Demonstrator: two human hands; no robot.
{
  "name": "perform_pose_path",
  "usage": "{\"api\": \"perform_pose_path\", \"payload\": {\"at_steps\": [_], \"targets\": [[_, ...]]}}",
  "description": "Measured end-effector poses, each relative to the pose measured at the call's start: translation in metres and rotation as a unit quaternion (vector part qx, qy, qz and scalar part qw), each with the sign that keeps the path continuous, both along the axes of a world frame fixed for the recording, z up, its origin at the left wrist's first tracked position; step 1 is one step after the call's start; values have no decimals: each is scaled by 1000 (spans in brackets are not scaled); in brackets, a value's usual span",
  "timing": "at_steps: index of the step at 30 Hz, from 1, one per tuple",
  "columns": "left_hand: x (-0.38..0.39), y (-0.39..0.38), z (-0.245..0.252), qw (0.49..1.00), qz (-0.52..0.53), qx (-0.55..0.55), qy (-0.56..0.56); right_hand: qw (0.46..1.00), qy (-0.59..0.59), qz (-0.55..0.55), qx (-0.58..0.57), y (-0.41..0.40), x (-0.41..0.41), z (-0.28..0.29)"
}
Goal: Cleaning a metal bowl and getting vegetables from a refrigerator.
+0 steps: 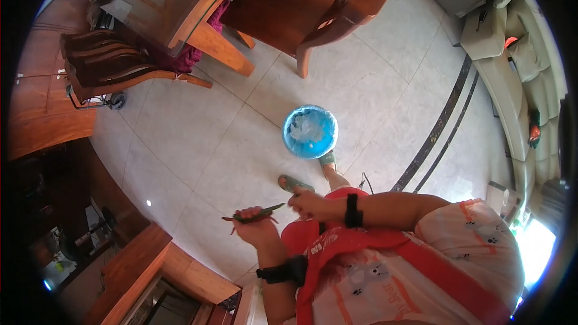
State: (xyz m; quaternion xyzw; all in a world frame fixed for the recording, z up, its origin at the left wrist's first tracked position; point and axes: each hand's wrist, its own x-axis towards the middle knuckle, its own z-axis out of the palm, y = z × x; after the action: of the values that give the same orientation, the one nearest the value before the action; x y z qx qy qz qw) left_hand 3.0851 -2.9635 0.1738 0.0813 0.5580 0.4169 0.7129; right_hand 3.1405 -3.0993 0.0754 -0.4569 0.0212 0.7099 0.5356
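Observation:
My left hand (256,231) is closed around a small bunch of slender peppers, which look like chillies. A long green pepper (273,209) points out towards the right, and thin red ends stick out on the left side of the fist. Just to the right, my right hand (309,203) has its fingers curled close to the green tip, with a small gap between. Whether anything is pinched in those fingers is too small to tell. Beyond both hands, a blue bin (328,145) stands on the floor, lined with a clear plastic bag holding crumpled pale material (308,127).
Green slippers (289,183) are on my feet near the bin. A glass-topped wooden table (198,22) and wooden chairs (280,9) stand ahead. Cabinets (49,95) line the left, and a pale sofa (501,85) curves along the right. Grey tiles (203,131) cover the floor.

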Motion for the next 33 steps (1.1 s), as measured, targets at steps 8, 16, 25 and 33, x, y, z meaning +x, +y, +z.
{"api": "perform_pose_path", "payload": {"at_steps": [8,16,25,33], "targets": [[-42,58,32,996,-33,51,-62,904,-404,140,29,-4,50,10],[-58,80,20,984,-167,-54,-28,940,-307,136,52,119,76,99],[-106,215,19,976,-208,2,-70,945,-237,222,38,318,-16,111],[-208,408,50,984,-150,88,-51,942,-243,192,130,527,-99,147]]}}
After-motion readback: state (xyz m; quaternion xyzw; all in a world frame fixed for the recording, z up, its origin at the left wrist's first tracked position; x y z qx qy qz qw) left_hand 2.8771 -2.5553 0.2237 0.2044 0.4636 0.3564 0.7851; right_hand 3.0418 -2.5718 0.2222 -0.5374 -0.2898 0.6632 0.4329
